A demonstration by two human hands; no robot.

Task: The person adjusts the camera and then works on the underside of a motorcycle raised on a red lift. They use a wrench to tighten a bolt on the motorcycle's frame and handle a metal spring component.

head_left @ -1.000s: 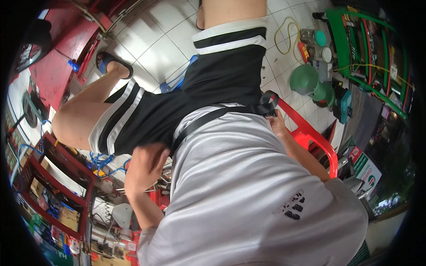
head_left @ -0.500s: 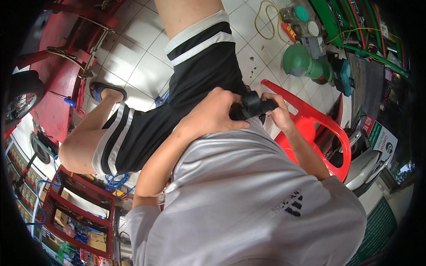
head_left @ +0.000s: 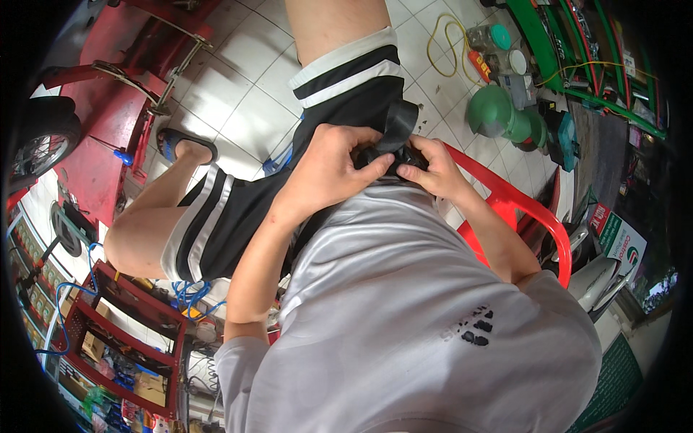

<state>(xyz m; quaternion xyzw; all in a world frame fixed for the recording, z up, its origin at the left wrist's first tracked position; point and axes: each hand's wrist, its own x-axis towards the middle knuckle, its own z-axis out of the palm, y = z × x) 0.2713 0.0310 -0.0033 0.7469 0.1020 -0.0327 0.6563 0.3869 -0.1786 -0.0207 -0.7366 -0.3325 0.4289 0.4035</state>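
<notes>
A black strap (head_left: 402, 121), broad, flat and slightly glossy, is shown at the waist, between the two hands and in front of the grey shirt (head_left: 390, 303). Its upper portion is curled into a raised loop; below the loop a dark bunched portion is largely covered by the fingers, and its exact form cannot be told. The strap is gripped by the narrowed, curled fingers of the left hand (head_left: 323, 167) and, from the opposite side, by those of the right hand (head_left: 437, 170); the two thumbs are held near each other, apart. Black shorts (head_left: 242, 227) with white bands are seen behind. The red chair (head_left: 538, 211) is partly hidden by the right forearm. Beyond it, a rounded green object (head_left: 487, 114) and a jar with a turquoise lid (head_left: 499, 36) are placed on the tiled floor (head_left: 242, 108); at left, a spoked wheel (head_left: 43, 148) is visible.
</notes>
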